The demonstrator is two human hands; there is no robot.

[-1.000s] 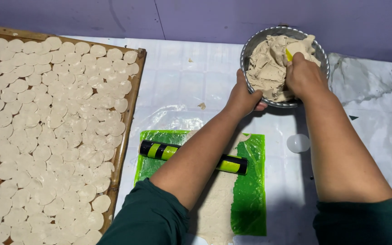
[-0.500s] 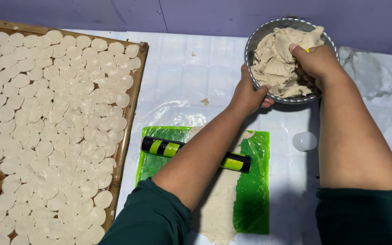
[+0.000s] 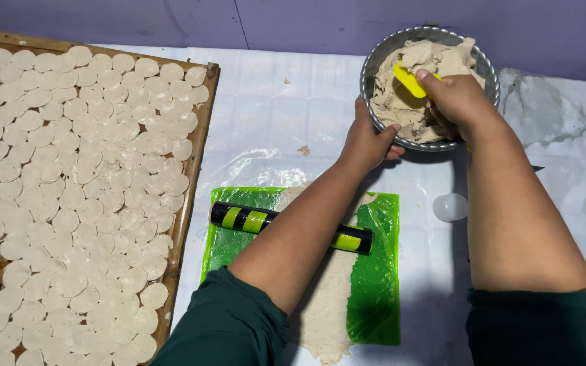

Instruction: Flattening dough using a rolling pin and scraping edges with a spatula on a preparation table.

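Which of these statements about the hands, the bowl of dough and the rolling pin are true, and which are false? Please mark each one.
1. The right hand holds a yellow scraper in the dough. True.
2. The left hand grips the rolling pin. False: it rests on the rim of the metal bowl; the pin lies untouched on the green sheet.
3. The rolling pin is black with yellow-green bands. True.
4. The wooden tray holds square pieces. False: it is covered with round dough discs.
5. The bowl stands on the green sheet. False: it stands beyond it, on the white table cover.
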